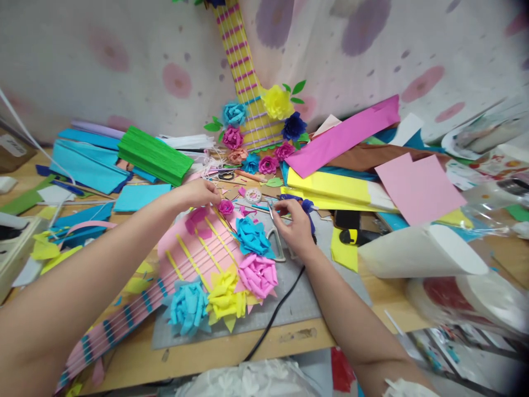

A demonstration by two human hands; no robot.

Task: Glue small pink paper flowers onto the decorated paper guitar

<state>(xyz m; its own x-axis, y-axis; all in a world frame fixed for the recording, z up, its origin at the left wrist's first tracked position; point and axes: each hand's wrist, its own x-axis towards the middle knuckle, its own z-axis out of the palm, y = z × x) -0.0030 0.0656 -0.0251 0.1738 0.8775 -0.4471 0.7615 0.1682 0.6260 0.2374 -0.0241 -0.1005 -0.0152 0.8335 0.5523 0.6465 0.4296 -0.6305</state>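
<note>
A pink paper guitar (pixel 171 251) with yellow strips and white strings lies slanted on a grey cutting mat (pixel 297 306). Large crepe-paper flowers sit along its near side: blue (pixel 253 236), pink (pixel 258 275) and yellow (pixel 227 300). My left hand (pixel 204 193) is over the guitar's far edge, its fingers pinched beside a small magenta flower (pixel 226 207); what they hold is hidden. To the right of the blue flower, my right hand (pixel 294 223) is closed on a pair of grey-handled scissors (pixel 276 245), their blades partly covered by the fingers.
Behind stands a yellow paper guitar (pixel 243 66) with paper flowers. Folded crepe paper lies around: green (pixel 155 155), magenta (pixel 347 135), yellow (pixel 330 184). A white roll (pixel 421 251) is at right. A black cable (pixel 279 306) crosses the mat, and paper scraps surround a white spool (pixel 253 195).
</note>
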